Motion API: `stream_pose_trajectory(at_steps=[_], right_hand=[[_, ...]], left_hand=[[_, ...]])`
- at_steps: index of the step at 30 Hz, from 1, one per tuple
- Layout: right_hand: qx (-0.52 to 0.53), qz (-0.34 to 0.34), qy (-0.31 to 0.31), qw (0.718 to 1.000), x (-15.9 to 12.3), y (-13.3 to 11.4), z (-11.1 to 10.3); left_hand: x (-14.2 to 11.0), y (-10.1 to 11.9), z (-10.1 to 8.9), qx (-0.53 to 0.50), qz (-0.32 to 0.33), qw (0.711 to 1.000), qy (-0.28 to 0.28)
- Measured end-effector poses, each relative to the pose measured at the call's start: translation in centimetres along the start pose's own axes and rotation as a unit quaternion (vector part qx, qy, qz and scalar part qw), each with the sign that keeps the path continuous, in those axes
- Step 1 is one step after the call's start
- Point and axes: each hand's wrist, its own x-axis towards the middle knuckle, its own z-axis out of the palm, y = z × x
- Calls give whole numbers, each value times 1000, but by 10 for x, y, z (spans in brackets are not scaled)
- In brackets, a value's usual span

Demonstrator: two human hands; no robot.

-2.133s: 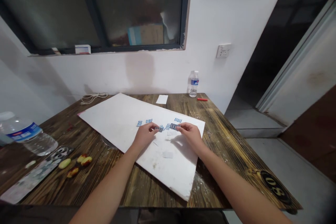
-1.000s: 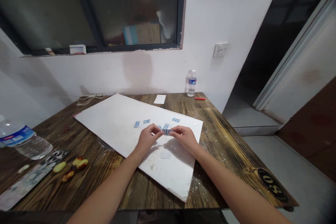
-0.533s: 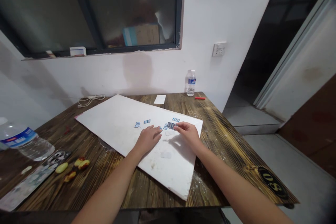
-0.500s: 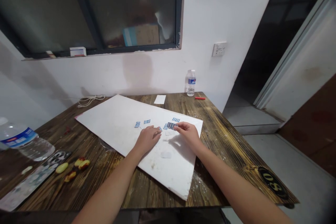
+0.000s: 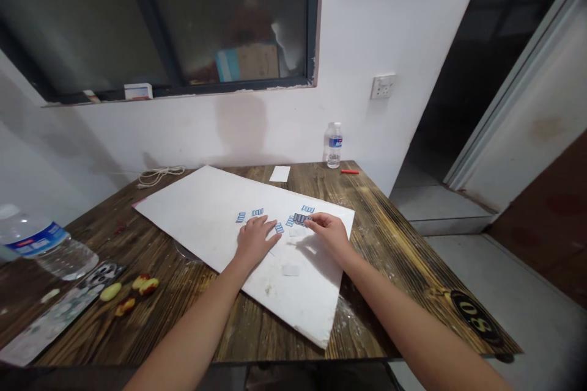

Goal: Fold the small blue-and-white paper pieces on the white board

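A large white board (image 5: 192,201) lies on the wooden table, with several small blue-striped cards on it. My right hand (image 5: 328,232) pinches a darker-looking striped card (image 5: 300,219) by its right end, over the board's right half. Close beside it are a tilted striped card (image 5: 290,220) and another striped card (image 5: 308,209) behind. My left hand (image 5: 255,237) rests on the board with its fingers spread and nothing gripped. Its thumb is near a striped card (image 5: 279,228). Beyond its fingertips lie two more, a left card (image 5: 241,217) and a back card (image 5: 257,212).
A pale blank slip (image 5: 290,270) is on the board. On the table are a white paper (image 5: 279,174), a small bottle (image 5: 334,145), a red stick (image 5: 350,171), a white cable (image 5: 160,176), a large bottle (image 5: 50,247), several fruits (image 5: 110,292) and a patterned strip (image 5: 57,317).
My left hand has drawn back slightly to the left and its fingers have spread, uncovering the striped card by its thumb. My right hand keeps its pinch in about the same place.
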Motion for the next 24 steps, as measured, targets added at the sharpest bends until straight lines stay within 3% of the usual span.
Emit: stream_pose_trajectory(at_steps=[9,16,24], right_hand=[[-21,2,8,1000,-1,-2,-1],[-31,-2,0,1000,-1,1,-1],[-39,-2,5,999,-1,0,-3]], left_hand=[[1,7,-6,-58,2,998,0],[-2,8,-5,-64,71,994,-48],[-2,13,-7,-97,42,994,-29]])
